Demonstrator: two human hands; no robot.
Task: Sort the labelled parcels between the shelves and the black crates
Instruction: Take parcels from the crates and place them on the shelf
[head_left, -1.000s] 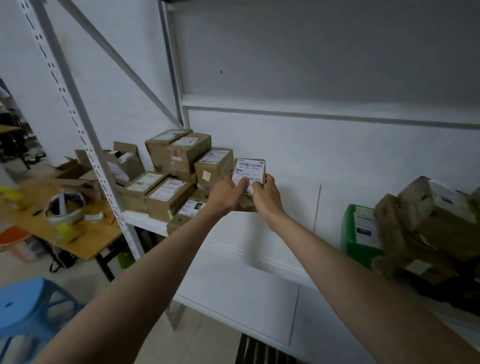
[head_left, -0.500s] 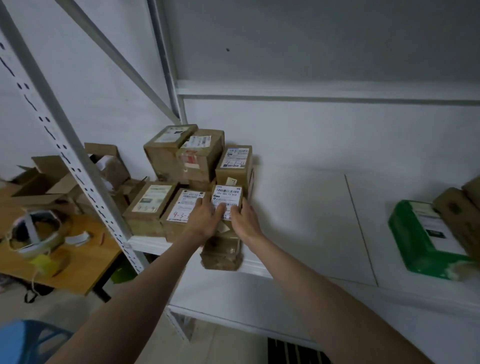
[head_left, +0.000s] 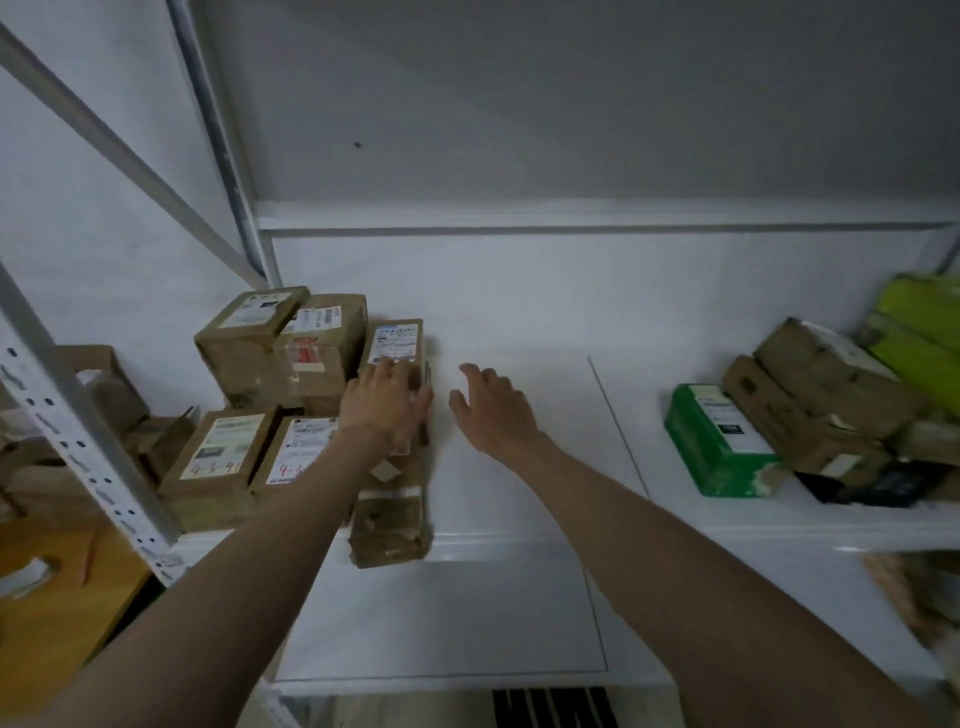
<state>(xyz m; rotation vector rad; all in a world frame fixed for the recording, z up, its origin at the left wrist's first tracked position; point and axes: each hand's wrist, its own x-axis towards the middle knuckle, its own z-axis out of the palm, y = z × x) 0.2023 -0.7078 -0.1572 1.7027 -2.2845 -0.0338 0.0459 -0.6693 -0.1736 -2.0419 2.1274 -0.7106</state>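
Now, from the head camera, the left hand (head_left: 387, 408) is resting flat, fingers straight, on a small brown cardboard parcel (head_left: 410, 415) standing among the stacked brown labelled boxes (head_left: 291, 353) at the left end of the white metal shelf (head_left: 519, 509). Just beside it, the right hand (head_left: 493, 413) is hovering over bare shelf, fingers relaxed and spread, holding nothing. A green labelled parcel (head_left: 714, 441) is lying well apart at the right end, beside more brown cartons (head_left: 815, 395).

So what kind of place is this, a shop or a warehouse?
Probably a small parcel storeroom: white metal shelving holds cardboard parcels with shipping labels, some bearing handwritten codes, plus a green parcel.
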